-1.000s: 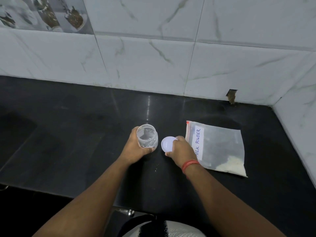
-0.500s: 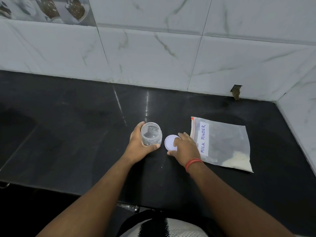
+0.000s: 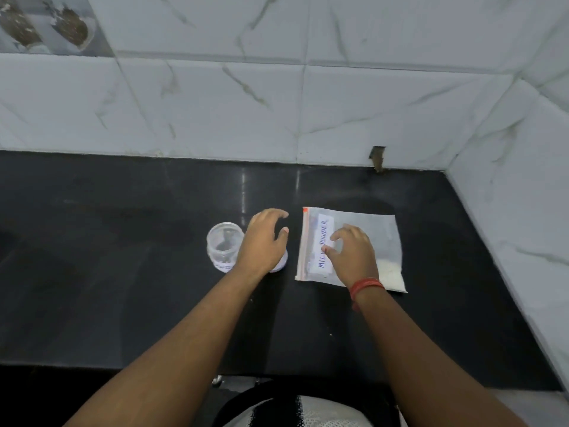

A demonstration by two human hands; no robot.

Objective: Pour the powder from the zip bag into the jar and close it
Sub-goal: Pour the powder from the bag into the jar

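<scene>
A clear lidless jar (image 3: 223, 248) stands upright on the black counter (image 3: 123, 272). My left hand (image 3: 265, 240) hovers just right of it with fingers spread, holding nothing, and covers most of the white lid (image 3: 282, 262), whose edge peeks out below the palm. A flat zip bag (image 3: 366, 235) labelled "MILK POWDER" lies to the right, with white powder (image 3: 391, 274) gathered in its near right corner. My right hand (image 3: 351, 255), with a red band at the wrist, is above the bag's label, fingers apart and touching or nearly touching the plastic.
White marble-look tiles form the back wall (image 3: 277, 112) and the right side wall (image 3: 517, 192), closing off the counter's far right corner. A small notch (image 3: 378, 157) is cut in the back wall's base. The counter's front edge runs near my body.
My left hand let go of the jar and moved right over the lid. My right hand left the lid and moved right onto the zip bag.
</scene>
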